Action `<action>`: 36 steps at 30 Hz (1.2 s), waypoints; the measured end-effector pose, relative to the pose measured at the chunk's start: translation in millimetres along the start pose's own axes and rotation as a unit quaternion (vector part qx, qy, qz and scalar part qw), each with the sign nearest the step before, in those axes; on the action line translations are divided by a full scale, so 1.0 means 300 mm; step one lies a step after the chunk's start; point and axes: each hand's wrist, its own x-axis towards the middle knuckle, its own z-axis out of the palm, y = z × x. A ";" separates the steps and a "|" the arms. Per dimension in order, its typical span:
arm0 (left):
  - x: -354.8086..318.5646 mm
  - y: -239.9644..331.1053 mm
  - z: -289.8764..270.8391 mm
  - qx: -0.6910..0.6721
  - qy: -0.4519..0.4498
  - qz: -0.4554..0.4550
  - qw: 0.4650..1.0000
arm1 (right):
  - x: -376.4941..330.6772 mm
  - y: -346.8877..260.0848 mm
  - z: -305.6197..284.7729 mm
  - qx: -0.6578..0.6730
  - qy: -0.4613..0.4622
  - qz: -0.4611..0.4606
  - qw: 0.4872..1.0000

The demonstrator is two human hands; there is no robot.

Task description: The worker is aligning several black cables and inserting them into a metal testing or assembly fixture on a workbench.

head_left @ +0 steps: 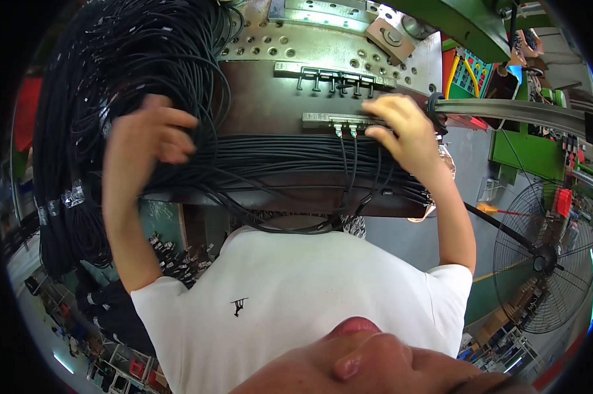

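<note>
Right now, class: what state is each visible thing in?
Left bare hand: blurred, fingers parted
Right bare hand: fingers bent; grip unclear
Lower grey metal bar: two silver plugs at its edge
Upper grey metal bar: lined with black fittings
Long black cable bundle: stretched sideways
Round black fan: whether running, unclear

A dark brown worktop (251, 108) is lined near its front edge by long black cables (263, 152) and overlapped at left by a cable heap (171, 59); farther back, two slim metal bars (318, 119) are laid.

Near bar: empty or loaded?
Near bar loaded, at least partly: two plugs sit along its front edge. Right hand hides its right end; can't tell there.
</note>
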 end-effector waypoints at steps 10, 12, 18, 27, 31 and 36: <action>0.091 0.111 0.537 -0.412 -0.314 -0.127 0.846 | 0.323 0.018 0.033 0.008 0.175 -0.014 0.984; 0.223 0.196 0.484 -0.422 -0.165 -0.129 0.882 | 0.458 0.170 0.095 -0.094 0.155 0.071 0.981; 0.544 0.244 0.387 -0.530 -0.229 -0.117 0.808 | 0.498 0.285 0.112 -0.230 0.099 -0.025 0.968; 0.637 0.098 0.263 0.349 0.075 0.276 0.892 | 0.488 0.269 0.110 -0.284 0.077 -0.021 0.955; 0.713 0.021 0.249 0.531 0.047 0.446 0.719 | 0.466 0.187 0.117 -0.276 0.127 -0.021 0.952; 0.740 -0.014 0.253 0.368 -0.024 0.368 0.854 | 0.468 0.222 0.134 -0.307 0.128 -0.028 0.943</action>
